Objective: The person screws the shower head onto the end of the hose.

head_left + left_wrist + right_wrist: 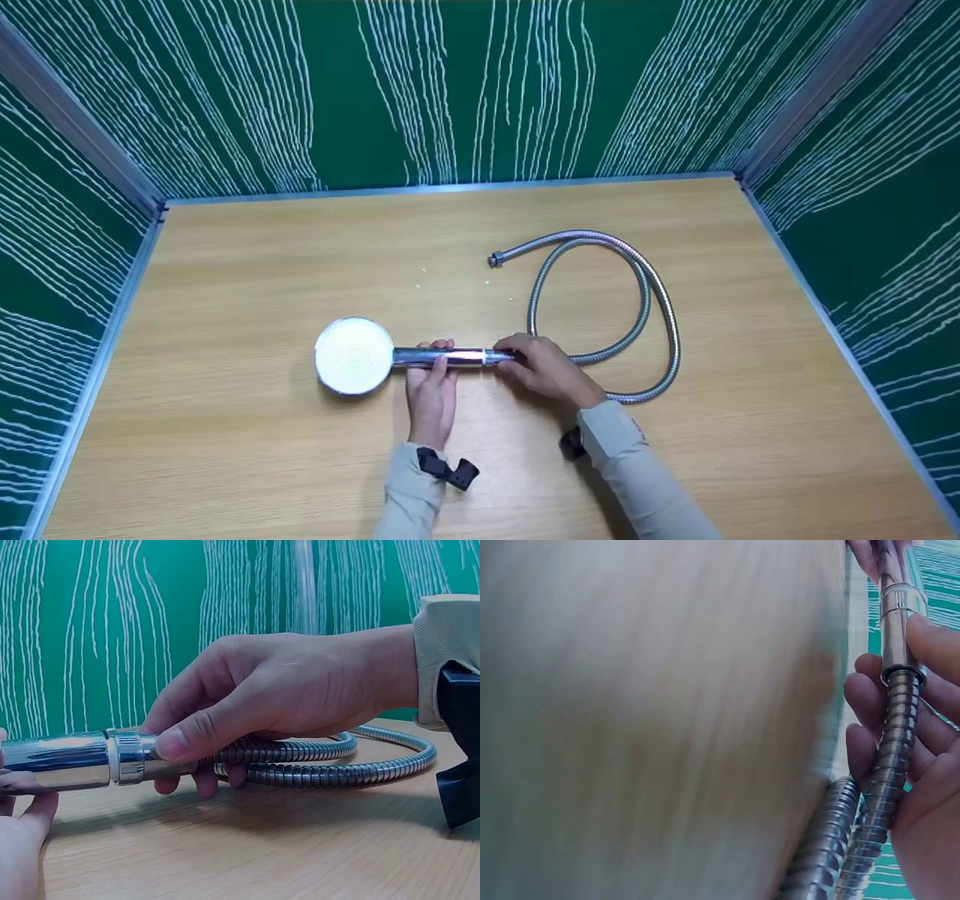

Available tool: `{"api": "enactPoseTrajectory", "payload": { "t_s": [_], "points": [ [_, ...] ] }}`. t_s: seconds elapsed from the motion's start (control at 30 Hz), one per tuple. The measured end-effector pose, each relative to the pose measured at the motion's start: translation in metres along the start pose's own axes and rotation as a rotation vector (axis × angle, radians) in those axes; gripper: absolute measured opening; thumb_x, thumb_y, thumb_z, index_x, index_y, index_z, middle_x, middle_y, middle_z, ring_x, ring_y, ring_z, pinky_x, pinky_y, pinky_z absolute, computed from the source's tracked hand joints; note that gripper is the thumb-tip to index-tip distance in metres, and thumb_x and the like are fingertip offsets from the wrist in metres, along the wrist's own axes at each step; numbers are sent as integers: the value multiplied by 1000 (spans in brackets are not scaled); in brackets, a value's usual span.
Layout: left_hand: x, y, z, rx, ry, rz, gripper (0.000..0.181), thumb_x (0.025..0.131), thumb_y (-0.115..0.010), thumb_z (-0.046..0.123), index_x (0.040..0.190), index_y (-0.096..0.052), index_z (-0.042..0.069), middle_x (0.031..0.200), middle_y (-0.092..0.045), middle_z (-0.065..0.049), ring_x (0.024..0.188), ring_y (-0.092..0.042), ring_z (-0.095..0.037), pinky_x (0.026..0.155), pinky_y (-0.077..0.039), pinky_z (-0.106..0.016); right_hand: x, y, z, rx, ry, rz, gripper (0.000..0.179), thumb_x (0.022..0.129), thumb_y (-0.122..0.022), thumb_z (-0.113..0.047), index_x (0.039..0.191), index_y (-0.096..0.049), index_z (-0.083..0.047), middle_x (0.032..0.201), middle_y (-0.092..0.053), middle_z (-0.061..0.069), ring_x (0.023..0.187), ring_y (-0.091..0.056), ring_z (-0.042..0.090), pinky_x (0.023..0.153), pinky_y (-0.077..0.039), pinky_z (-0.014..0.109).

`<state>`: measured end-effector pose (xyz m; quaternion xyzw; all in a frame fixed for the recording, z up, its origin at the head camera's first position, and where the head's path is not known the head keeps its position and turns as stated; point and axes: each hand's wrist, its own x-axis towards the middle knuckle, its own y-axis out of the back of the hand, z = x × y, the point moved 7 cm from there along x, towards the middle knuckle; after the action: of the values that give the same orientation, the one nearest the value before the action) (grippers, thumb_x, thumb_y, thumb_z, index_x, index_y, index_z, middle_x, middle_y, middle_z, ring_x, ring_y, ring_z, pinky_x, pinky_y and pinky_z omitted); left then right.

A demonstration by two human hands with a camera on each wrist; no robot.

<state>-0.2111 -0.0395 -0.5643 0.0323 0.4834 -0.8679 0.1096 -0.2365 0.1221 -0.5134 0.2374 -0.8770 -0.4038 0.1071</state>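
A chrome shower head (pixel 354 356) with a round white face lies at the middle left, its handle (pixel 415 358) pointing right. My left hand (pixel 433 401) grips that handle from below, thumb over the top. With thumb and fingers my right hand (pixel 551 369) pinches the metal connector nut (pixel 131 757) at the handle's end, where a pale ring shows between nut and handle. Out of the nut runs a ribbed metal hose (pixel 892 754), passing under the right palm. The hose loops on the table behind the right hand, its free end fitting (pixel 496 259) pointing left.
The wooden table (pixel 225 450) is bounded by green walls (pixel 337 90) with white streaks and metal edge strips. A few small white specks (pixel 420 285) lie behind the handle. Black wrist cameras (pixel 448 469) sit on both sleeves.
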Motion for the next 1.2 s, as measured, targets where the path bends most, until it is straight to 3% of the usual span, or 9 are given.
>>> {"api": "enactPoseTrajectory", "payload": {
  "t_s": [0.2, 0.37, 0.53, 0.87, 1.2],
  "points": [
    [0, 0, 0, -3, 5, 7, 25, 93, -41, -10, 110, -36, 6, 103, -54, -4, 106, -55, -18, 99, -44, -31, -1, 1, 2, 50, -39, 6, 46, 84, -72, -16, 126, -51, -12, 114, -61, 6, 105, -60, 23, 93, -51, 41],
    [0, 0, -1, 4, 7, 9, 24, 92, -42, -10, 110, -36, 5, 102, -54, -4, 106, -55, -18, 99, -45, -31, -1, 3, 3, 42, -40, 27, 34, 83, -72, -11, 114, -57, -14, 109, -61, 3, 100, -60, 20, 91, -52, 39],
    [1, 1, -1, -5, 11, 14, 25, 92, -41, -11, 111, -35, 5, 102, -54, -4, 106, -55, -19, 99, -45, -31, -1, 2, 4, 23, -52, 20, 28, 85, -70, -13, 112, -61, -13, 108, -62, 2, 100, -59, 19, 92, -51, 39],
    [0, 0, 0, 16, -19, -15, 22, 93, -41, -9, 107, -39, 8, 103, -54, -3, 106, -54, -18, 100, -42, -32, 0, 3, -1, -21, 91, 34, 23, 91, -64, -17, 112, -64, -8, 105, -67, 5, 95, -62, 18, 86, -52, 38],
    [1, 1, -1, 9, -12, -4, 23, 92, -41, -10, 107, -40, 8, 101, -55, -3, 106, -55, -19, 99, -42, -32, 0, 0, 2, -48, 29, -11, 25, 94, -58, -17, 117, -64, -8, 105, -67, 6, 96, -62, 18, 87, -52, 39]
  ]
}}
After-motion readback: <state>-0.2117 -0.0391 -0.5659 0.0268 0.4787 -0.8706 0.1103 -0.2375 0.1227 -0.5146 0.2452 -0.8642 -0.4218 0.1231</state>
